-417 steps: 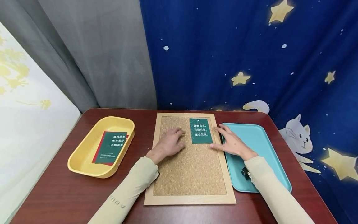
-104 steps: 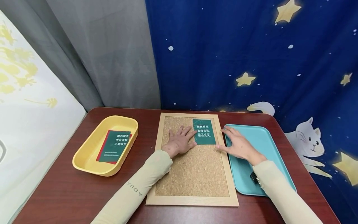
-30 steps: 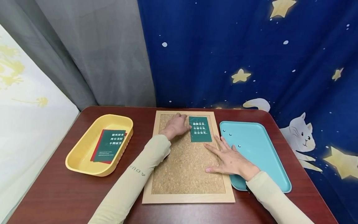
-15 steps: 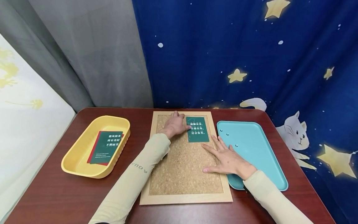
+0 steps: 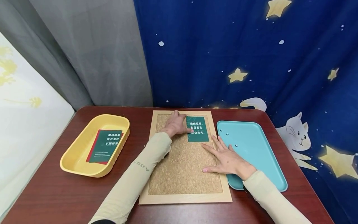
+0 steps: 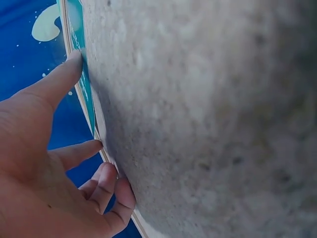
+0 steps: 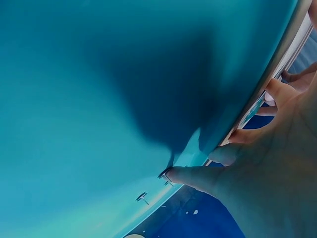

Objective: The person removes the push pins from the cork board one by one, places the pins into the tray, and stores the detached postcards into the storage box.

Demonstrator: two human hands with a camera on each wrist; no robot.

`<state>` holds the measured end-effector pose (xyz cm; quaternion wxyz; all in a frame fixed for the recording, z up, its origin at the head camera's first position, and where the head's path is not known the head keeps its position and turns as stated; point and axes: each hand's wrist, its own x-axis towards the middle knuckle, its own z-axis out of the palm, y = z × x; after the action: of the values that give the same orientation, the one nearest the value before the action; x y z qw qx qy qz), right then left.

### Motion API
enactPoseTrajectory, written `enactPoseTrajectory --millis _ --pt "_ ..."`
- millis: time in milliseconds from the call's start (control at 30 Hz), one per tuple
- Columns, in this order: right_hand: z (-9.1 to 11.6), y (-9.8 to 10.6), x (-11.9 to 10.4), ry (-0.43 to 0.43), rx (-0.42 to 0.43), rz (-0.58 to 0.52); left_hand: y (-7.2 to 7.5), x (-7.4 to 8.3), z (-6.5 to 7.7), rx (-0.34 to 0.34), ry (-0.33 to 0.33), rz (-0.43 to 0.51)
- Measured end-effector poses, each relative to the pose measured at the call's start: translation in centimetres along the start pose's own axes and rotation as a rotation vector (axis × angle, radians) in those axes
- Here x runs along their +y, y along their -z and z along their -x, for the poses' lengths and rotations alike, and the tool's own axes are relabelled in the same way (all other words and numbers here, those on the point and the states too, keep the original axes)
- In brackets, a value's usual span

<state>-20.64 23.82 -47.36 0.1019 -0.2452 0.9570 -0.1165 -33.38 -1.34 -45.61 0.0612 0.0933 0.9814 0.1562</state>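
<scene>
A dark green card point(image 5: 202, 137) with white writing lies on the upper right part of a wood-framed cork board point(image 5: 181, 174). My left hand point(image 5: 174, 124) reaches to the board's top; its thumb touches the card's left part, while the other fingers rest near the top frame, some bent in the left wrist view. Below the card, my right hand point(image 5: 227, 159) spreads its fingers over the board's right frame, holding nothing. Beside it, several thumbtacks point(image 5: 236, 145) lie in a light blue tray point(image 5: 255, 146). In the right wrist view one fingertip overlaps a thumbtack point(image 7: 164, 173).
On the left stands a yellow basket point(image 5: 71, 163) with another green card point(image 5: 104, 151) over a red one point(image 5: 90, 152). All stand on a dark red-brown table point(image 5: 42, 193). Grey and blue starry curtains point(image 5: 195, 62) hang behind its far edge.
Since 3.5 seconds ago, the right hand has moved down from the card's right side, uncovering the thumbtacks. The left hand has moved up the board; its thumb has just slid down the card slightly.
</scene>
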Motion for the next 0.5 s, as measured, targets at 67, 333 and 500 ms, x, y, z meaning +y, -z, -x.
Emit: enactPoseTrajectory --millis 67,333,500 --pt "-0.10 0.01 -0.06 -0.001 -0.001 -0.003 0.03 -0.07 -0.03 0.003 -0.001 0.005" --pt "-0.28 0.11 -0.19 0.002 0.001 -0.009 0.05 -0.05 0.03 0.036 0.006 0.079" --pt "-0.14 0.19 -0.22 -0.006 -0.005 -0.018 -0.27 0.64 0.02 0.066 0.019 0.171"
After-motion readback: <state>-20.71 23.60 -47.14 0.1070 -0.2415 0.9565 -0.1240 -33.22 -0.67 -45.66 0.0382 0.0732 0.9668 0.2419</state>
